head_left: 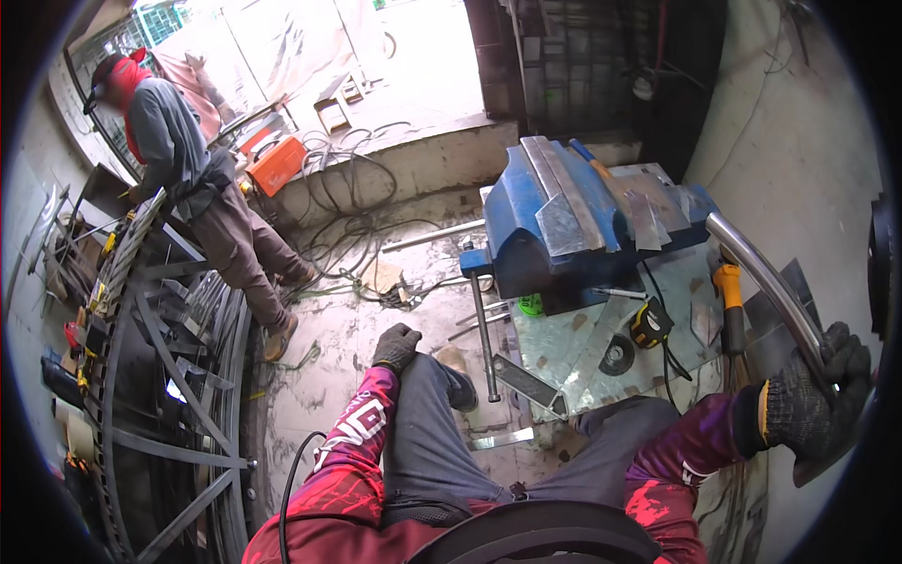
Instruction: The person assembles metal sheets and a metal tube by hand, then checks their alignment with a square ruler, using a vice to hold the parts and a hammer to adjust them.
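My right hand [817, 399], in a dark knit glove, is closed around the lower end of a shiny steel tube [772, 287] at the far right. The tube slants up and left, its other end beside the right end of a blue bench vise [521, 216]. I cannot tell whether the two touch. Metal bars and a cut triangular plate [569, 226] lie on top of the vise. My left hand [397, 346], gloved too, rests on my left knee with its fingers curled in and holds nothing.
On the metal-topped bench [573, 348] lie a yellow-black tape measure [651, 324], a black disc [617, 355] and an orange-black power tool [728, 291]. Left, a person [178, 141] stands by a steel frame [178, 362]. Cables [352, 179] and an orange machine [277, 164] sit behind.
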Demonstrator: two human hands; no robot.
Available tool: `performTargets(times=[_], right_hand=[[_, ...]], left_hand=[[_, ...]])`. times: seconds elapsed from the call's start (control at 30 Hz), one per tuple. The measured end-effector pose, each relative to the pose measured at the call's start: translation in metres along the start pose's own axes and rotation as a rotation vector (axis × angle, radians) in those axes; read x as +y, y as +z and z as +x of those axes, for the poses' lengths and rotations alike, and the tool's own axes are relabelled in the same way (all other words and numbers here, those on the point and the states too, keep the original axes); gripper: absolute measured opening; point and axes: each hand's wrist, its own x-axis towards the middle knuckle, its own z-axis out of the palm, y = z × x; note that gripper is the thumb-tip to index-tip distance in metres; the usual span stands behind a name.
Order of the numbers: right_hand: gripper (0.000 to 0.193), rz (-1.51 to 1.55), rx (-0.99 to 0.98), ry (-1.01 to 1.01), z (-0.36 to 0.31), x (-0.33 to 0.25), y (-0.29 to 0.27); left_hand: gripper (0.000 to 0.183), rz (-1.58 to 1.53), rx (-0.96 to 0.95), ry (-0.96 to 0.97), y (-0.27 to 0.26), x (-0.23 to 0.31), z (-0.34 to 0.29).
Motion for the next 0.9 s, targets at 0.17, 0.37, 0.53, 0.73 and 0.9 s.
performTargets(times=[0.17, 0.37, 0.53, 0.73, 0.9], right_hand=[[0.084, 0.08, -0.051, 0.102, 0.007, 0.0, 0.001], [0.028, -0.292, -0.774, 0.307, 0.006, 0.014, 0.038], [0.03, -0.592, -1.251, 0.705, -0.045, 0.045, 0.126], [0.037, -0.712, -1.598, 0.606, -0.104, 0.08, 0.188], [0.038, -0.838, -1.637, 0.541, -0.116, 0.112, 0.202]], left_hand=[[0.042, -0.008, -0.026, 0.035, 0.007, -0.005, 0.009], [0.029, 0.413, -0.054, 0.14, -0.001, 0.043, 0.009], [0.037, 0.65, -0.454, 0.36, 0.029, 0.087, -0.032], [0.043, 0.457, -0.697, 0.43, 0.081, 0.065, -0.06], [0.045, 0.23, -0.683, 0.353, 0.085, 0.071, -0.05]])
